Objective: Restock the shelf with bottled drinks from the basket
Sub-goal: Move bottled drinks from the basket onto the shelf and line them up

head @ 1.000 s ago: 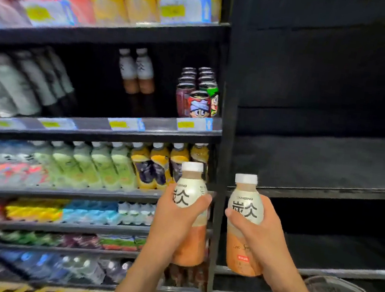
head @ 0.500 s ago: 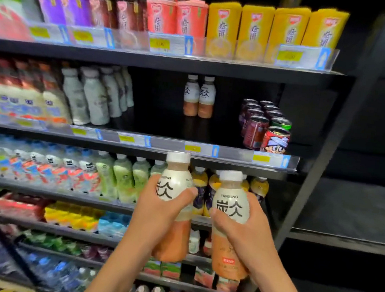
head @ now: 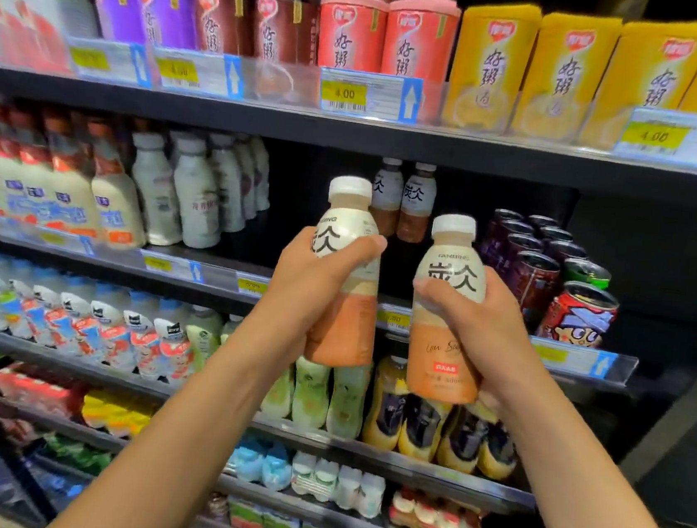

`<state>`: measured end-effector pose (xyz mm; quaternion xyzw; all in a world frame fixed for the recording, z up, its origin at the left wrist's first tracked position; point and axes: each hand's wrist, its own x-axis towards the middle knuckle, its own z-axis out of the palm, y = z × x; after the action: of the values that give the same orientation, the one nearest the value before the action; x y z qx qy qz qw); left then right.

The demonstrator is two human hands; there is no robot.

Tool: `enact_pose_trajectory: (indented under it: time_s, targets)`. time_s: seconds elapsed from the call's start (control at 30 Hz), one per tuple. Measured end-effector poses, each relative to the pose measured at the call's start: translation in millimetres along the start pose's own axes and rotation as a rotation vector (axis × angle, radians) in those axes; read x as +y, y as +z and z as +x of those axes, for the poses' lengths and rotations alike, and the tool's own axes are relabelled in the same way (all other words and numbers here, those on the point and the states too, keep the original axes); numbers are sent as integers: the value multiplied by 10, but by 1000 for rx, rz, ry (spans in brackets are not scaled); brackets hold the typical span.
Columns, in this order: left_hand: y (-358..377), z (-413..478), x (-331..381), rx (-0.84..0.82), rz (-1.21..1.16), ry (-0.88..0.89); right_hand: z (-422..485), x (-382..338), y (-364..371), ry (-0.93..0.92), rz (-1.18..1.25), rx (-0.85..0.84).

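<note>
Left bottle label half behind fingers

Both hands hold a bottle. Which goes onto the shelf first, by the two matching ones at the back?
Probably left. The left hand holds the left bottle higher, level with the gap before the two matching bottles; the right hand holds the right bottle lower, near the cans.

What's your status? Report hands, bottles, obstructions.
Left hand grips left bottle, right hand grips right bottle, both upright. Held before shelf gap, two matching bottles at back. Cans stand right of gap, path open.
</note>
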<state>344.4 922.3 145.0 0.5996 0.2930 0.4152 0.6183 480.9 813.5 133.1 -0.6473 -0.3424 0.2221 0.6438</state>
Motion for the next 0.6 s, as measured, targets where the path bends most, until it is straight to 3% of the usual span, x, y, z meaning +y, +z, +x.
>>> enact_pose_trajectory:
  time_s: [0.2,0.4,0.5,0.6]
  targets:
    - [62,458,-16,-45,-10,-33,476,-71,58,133,158,-89]
    - [147,1020,-125,23,7,-72,1024,-85,23,221,190,61]
    - [210,1357,-185,53,12,-59,1325,-38,51,134,234,159]
    - [301,1629,-239,75,78,32,1595,34,79,41,87,235]
